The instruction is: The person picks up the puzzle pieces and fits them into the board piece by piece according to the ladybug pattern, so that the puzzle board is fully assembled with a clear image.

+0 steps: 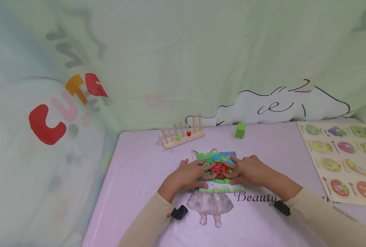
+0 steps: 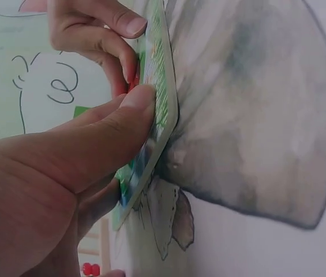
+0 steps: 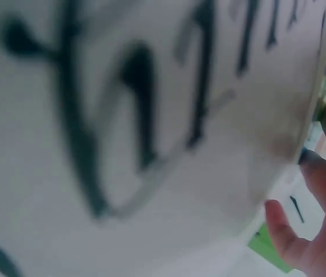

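A flat ladybug picture puzzle (image 1: 221,188) lies on the table in the head view, a red spotted ladybug (image 1: 219,170) at its middle. My left hand (image 1: 189,175) rests on its left side, fingers spread onto the ladybug. From the other side my right hand (image 1: 250,171) touches it, with fingers on the ladybug and along the right edge. The left wrist view shows the left thumb (image 2: 113,130) laid on the grassy lower strip of the puzzle (image 2: 161,98). Parts of the picture are hidden under the fingers.
Behind the puzzle stands a wooden peg rack (image 1: 184,139) with a green and a red bead. A green block (image 1: 240,131) sits near the table's back edge. At the right lies a fruit puzzle board (image 1: 332,175). A printed cloth covers the table (image 1: 139,171).
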Motion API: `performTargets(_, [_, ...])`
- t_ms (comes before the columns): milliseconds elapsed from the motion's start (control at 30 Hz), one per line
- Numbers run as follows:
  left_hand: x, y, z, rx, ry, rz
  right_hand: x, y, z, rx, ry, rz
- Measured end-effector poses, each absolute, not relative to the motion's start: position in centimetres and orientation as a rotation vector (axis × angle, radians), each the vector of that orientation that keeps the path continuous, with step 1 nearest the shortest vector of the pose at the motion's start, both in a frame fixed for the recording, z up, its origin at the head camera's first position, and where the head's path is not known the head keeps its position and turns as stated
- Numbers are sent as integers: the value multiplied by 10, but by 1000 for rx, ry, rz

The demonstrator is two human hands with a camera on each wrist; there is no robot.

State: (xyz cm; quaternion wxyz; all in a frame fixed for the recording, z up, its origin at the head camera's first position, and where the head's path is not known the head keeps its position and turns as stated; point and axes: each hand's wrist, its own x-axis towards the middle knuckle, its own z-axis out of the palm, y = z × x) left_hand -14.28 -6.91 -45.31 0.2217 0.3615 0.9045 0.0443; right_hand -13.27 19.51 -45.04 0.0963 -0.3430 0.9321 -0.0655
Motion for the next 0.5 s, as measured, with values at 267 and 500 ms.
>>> performTargets(267, [-142, -66, -457, 1096, 2626, 152, -133, 202, -459, -1193, 2862, -298])
performTargets(500, [-127, -73, -457, 1133, 2761, 50, -123, 206, -455, -1250, 2934, -294])
